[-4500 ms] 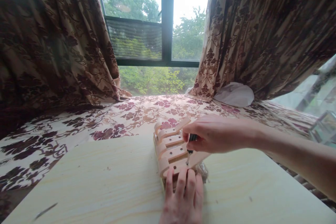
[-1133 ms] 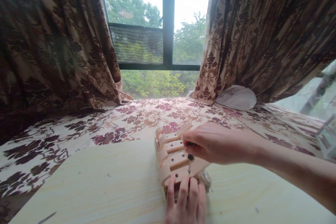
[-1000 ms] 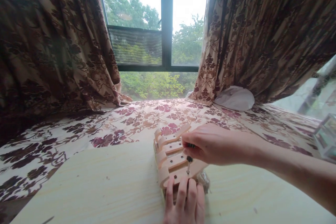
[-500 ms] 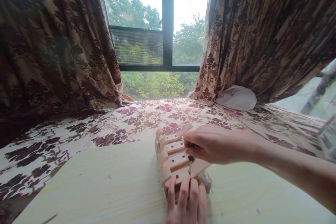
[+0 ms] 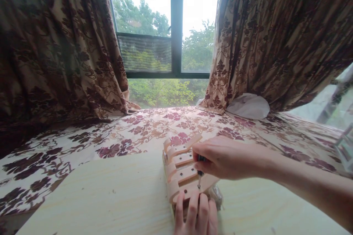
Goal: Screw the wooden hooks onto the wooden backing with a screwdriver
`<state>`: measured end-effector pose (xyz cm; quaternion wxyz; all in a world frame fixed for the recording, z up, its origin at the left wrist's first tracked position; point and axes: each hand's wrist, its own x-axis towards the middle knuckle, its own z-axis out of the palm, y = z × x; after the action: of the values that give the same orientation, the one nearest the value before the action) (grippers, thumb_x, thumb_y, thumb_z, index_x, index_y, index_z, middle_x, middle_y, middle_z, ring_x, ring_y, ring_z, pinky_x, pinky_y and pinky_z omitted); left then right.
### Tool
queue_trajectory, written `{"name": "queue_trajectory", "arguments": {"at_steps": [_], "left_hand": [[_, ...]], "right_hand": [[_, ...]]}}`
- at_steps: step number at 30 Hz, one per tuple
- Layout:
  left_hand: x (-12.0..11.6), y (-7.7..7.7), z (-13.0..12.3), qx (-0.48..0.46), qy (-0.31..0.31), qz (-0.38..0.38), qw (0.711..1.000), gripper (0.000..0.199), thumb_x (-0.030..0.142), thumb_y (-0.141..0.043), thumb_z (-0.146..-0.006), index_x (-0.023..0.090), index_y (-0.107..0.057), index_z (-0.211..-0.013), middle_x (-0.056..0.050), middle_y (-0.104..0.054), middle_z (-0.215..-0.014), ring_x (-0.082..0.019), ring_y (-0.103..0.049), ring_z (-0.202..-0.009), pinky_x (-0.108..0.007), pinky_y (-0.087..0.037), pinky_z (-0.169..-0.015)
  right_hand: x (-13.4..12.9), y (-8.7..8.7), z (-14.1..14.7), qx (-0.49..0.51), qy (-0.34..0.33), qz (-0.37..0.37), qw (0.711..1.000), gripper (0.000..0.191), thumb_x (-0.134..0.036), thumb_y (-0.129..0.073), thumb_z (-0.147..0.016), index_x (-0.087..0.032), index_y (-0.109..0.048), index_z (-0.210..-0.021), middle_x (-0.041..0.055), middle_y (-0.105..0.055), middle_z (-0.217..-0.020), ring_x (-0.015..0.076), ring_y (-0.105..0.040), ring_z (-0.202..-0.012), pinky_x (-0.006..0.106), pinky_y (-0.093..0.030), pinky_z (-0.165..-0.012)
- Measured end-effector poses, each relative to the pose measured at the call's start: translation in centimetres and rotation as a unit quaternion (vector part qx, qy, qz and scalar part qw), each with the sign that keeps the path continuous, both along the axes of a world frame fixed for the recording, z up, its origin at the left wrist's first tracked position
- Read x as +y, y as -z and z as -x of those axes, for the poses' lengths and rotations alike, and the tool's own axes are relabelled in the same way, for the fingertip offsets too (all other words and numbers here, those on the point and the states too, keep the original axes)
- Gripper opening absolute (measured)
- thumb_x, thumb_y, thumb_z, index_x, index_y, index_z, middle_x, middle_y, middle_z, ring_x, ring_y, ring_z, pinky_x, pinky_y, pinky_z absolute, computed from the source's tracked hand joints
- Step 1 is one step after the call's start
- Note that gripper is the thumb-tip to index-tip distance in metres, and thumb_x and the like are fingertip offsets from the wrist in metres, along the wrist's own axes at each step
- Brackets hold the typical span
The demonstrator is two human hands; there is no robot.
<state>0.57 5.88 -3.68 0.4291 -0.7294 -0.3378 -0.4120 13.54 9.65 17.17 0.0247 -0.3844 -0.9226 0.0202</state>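
Note:
A light wooden slatted piece (image 5: pixel 176 187) with dark screws in its slats lies on the pale wooden board (image 5: pixel 124 198). My right hand (image 5: pixel 217 156) is closed around the dark handle of a screwdriver (image 5: pixel 200 172), whose metal shaft points down at a screw in the nearest slat. Below it, my left hand (image 5: pixel 195 214) rests with bent fingers on the near end of the slatted piece, holding it against the board. Some crumpled clear plastic (image 5: pixel 216 195) shows beside the piece, partly under it.
Behind the board spreads a flowered cloth (image 5: pixel 154 128). A white bag (image 5: pixel 249 105) lies at the foot of the right curtain (image 5: pixel 264 44). Another patterned curtain (image 5: pixel 55 51) hangs left of the window (image 5: pixel 176 25). A clear-sided object (image 5: pixel 344 148) stands at the right edge.
The whole view has shifted slightly, with the scene sitting a little lower. Both hands keep nearly the same places on the piece, and the screwdriver looks a little more upright.

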Motion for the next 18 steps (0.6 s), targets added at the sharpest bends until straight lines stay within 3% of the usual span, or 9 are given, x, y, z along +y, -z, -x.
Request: {"name": "queue_trajectory", "arguments": {"at_steps": [5,13,18], "left_hand": [[-0.16,-0.32,0.15,0.008,0.0,0.006,1.0,0.026,0.007,-0.048,-0.076,0.02,-0.064,-0.092,-0.002,-0.063,-0.092,-0.019,-0.057,-0.094,-0.052,-0.026,-0.108],[0.0,-0.46,0.3,0.019,0.004,0.014,1.0,0.024,0.013,-0.046,-0.079,0.019,-0.064,-0.095,-0.003,-0.063,-0.093,-0.02,-0.057,-0.094,-0.054,-0.025,-0.107],[-0.17,-0.28,0.4,0.022,-0.002,0.023,0.999,0.02,0.018,-0.05,-0.081,0.019,-0.063,-0.096,-0.004,-0.063,-0.094,-0.021,-0.058,-0.096,-0.053,-0.026,-0.107]], "right_hand": [[-0.04,-0.79,-0.29,-0.023,-0.037,0.018,0.999,0.007,-0.019,-0.05,-0.078,-0.02,-0.057,-0.078,0.0007,-0.062,-0.073,0.0109,-0.046,-0.062,0.022,-0.028,-0.054],[0.23,-0.17,0.15,-0.024,-0.009,-0.018,0.999,0.016,-0.022,-0.045,-0.083,-0.018,-0.055,-0.072,0.0024,-0.059,-0.069,0.0113,-0.039,-0.058,0.024,-0.024,-0.051],[-0.11,-0.98,0.08,-0.031,-0.036,0.013,0.999,0.008,-0.022,-0.052,-0.077,-0.021,-0.059,-0.08,-0.0001,-0.06,-0.07,0.011,-0.042,-0.062,0.022,-0.027,-0.053]]}}
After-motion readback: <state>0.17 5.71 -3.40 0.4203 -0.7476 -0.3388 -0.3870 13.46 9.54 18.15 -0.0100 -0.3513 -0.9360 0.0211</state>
